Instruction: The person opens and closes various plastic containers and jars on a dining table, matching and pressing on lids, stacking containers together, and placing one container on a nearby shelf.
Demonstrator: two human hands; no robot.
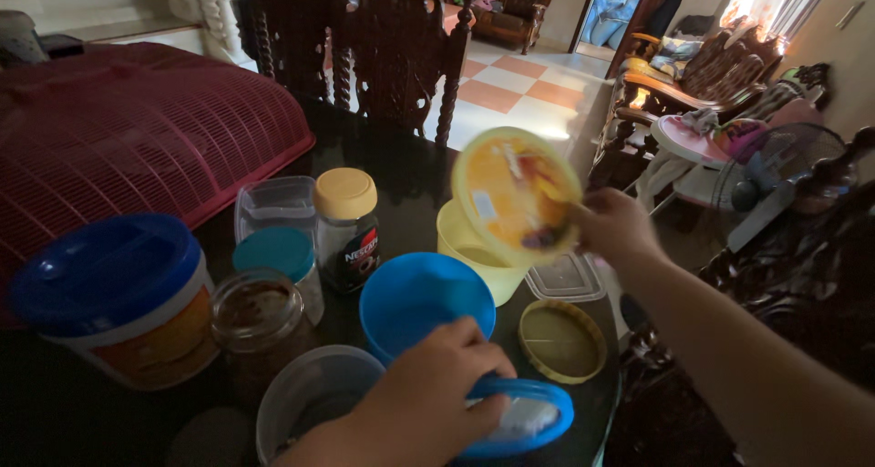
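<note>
1. Yellow plastic lid [517,190], round and printed with a motion-blurred picture, is held up by the right hand [618,230] above the pale yellow tub [474,253]; its face tilts toward the camera, its edge running up and left.
2. Right fingers are hidden behind the lid's rim, but they are clenched on it; the arm stretches in from the lower right.
3. Left hand [428,403] lies knuckles-up at the bottom edge, fingers curled over a blue lid [529,417] and gripping its rim; the wrist is cut off by the frame.
4. Just behind it stands an open blue tub [424,298], with a clear container [310,394] to the left.
5. A tan lid [562,341] and a clear square lid [567,280] lie flat on the dark table [401,171].
6. Farther left stand a brown jar [258,317], a teal-capped jar [278,257], a yellow-capped coffee jar [347,230] and a blue-lidded bucket [114,294], before a red mesh food cover [128,130].
</note>
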